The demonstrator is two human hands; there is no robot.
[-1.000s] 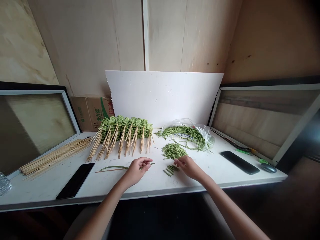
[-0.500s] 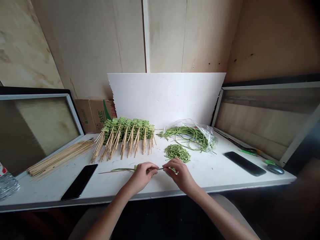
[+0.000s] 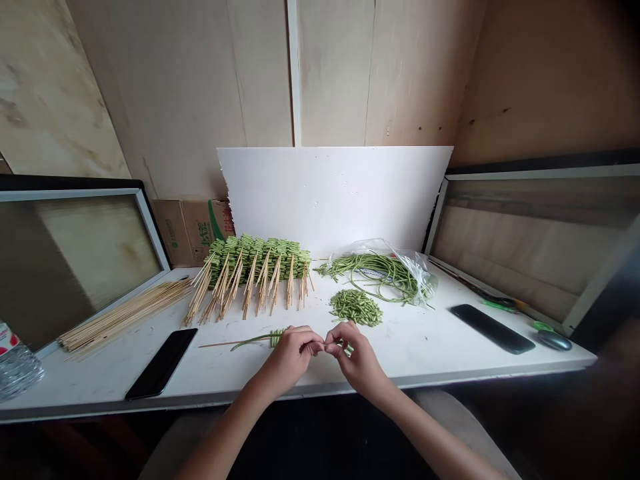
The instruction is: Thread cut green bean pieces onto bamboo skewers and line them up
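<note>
My left hand (image 3: 299,350) and my right hand (image 3: 353,352) meet over the front of the white table, both closed. Thumbs and fingertips pinch a green long bean (image 3: 245,343), whose tail sticks out left of my left hand; the pinched part is mostly hidden. Beside that tail lies a thin wooden skewer (image 3: 213,345), with bean pieces (image 3: 275,337) on it partly behind my left hand. Bits of green show behind the fingers of my right hand. A heap of short cut bean pieces (image 3: 356,307) lies just beyond my hands.
Filled bean skewers (image 3: 260,261) are stacked at the back left, sticks facing me. Bare skewers (image 3: 125,313) and a black phone (image 3: 163,363) lie left. Whole long beans (image 3: 385,273) spill from a plastic bag. Another phone (image 3: 493,328) and a mouse (image 3: 554,341) are right.
My hands have come together, closing the small gap where the bean showed between them. The bean's tail at the left has shifted right, and more bean pieces show behind my left hand.
</note>
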